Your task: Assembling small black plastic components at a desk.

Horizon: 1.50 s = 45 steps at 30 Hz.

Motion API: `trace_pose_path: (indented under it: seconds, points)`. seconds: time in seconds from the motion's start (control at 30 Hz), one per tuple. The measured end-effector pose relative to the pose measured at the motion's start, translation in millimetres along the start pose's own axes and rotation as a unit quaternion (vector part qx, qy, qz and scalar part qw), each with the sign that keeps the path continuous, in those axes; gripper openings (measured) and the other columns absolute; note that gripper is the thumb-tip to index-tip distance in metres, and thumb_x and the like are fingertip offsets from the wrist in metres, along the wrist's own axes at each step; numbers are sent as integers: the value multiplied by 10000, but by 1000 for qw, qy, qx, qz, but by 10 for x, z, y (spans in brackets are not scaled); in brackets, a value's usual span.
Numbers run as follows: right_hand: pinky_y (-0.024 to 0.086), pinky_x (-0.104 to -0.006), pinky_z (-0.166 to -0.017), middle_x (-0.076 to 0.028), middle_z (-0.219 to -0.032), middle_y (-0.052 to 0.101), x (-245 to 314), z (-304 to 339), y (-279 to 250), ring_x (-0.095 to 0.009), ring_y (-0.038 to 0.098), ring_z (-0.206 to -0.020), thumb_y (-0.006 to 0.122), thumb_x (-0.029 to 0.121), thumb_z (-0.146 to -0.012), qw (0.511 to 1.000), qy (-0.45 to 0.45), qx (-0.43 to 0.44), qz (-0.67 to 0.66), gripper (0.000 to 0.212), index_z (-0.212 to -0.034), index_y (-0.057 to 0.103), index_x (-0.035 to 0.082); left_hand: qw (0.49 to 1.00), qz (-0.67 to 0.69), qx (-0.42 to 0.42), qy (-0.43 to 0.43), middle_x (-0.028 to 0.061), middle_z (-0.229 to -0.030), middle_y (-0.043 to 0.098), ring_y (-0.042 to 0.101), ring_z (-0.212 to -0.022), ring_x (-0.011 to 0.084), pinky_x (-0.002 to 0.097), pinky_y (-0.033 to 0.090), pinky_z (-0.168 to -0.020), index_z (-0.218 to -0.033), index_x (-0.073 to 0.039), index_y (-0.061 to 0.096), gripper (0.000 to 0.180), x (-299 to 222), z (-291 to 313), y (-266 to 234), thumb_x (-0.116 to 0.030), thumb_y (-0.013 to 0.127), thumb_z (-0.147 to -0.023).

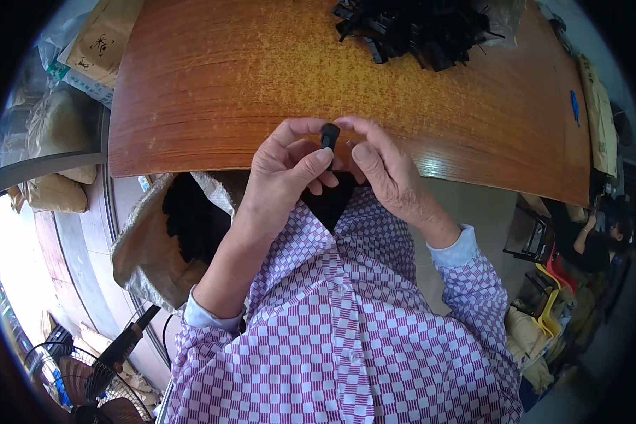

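My left hand (283,166) pinches a small black part (329,134) between thumb and fingers, just over the table's near edge. The part stands upright and looks like a short piece with a rounded, thicker top; its exact kind is too small to make out. Close on its other side is my right hand (389,173), with the index fingertip at the part's top. The right thumb is apart from that index finger, and nothing shows held between them. On the far side of the brown wooden table (212,85) lies a heap of black strip-like pieces (431,32).
An open woven sack (138,247) full of black pieces stands at my left, below the table edge. A fan (85,381) is at lower left. Paper bags (106,42) lean at the far left. Another person (593,240) sits at the right near stools. A blue item (574,108) lies on the table's right.
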State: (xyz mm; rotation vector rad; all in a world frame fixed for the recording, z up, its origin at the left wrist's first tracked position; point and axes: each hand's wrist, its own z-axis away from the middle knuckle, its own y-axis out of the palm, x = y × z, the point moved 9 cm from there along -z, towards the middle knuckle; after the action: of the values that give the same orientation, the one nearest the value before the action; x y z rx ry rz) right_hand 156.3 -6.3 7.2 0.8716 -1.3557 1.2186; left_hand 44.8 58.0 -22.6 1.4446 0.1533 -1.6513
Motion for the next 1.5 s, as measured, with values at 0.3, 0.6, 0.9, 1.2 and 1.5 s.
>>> trace_pose_path:
  seconds: [0.3, 0.6, 0.9, 1.2, 1.5]
  points:
    - [416, -202, -555, 11, -761, 508, -103, -69, 226, -48, 491, -650, 433, 276, -1020, 993, 53, 17, -104, 348, -1263, 476, 31, 969, -194, -63, 140, 9, -818, 617, 581, -731, 47, 207, 491, -636, -1198, -26, 584, 309, -171, 34, 15, 2, 609, -892]
    - [405, -194, -533, 33, -709, 471, -190, -39, 151, -37, 466, -621, 432, 217, -1022, 985, 61, -19, -163, 242, -1169, 506, 41, 888, -378, -95, 243, 96, -867, 651, 635, -694, 145, 257, 515, -611, -1153, -35, 617, 304, -328, 49, 259, 14, 616, -852]
    - [406, -198, -534, 34, -692, 472, -315, -28, -89, -44, 463, -608, 440, 226, -1018, 981, 72, -23, -180, 240, -1151, 523, 45, 806, -520, -77, 272, 125, -871, 655, 675, -697, 213, 320, 537, -579, -1164, -65, 567, 333, -321, -32, 584, 21, 584, -843]
    - [355, -153, -430, 19, -726, 559, -258, 129, -455, -12, 475, -529, 544, 192, -973, 983, -11, -61, -173, 208, -1113, 546, 38, 997, -50, 7, 60, 115, -986, 647, 653, -775, 141, 203, 495, -621, -1282, -50, 441, 314, -176, -220, 475, -73, 478, -971]
    - [340, -141, -403, 41, -674, 553, -286, -10, -375, -2, 459, -497, 628, 197, -922, 936, 23, -3, -352, 158, -973, 578, 56, 997, 12, 82, -3, 68, -963, 603, 641, -723, 128, 200, 518, -605, -1327, -27, 456, 383, 21, -146, 618, -98, 525, -957]
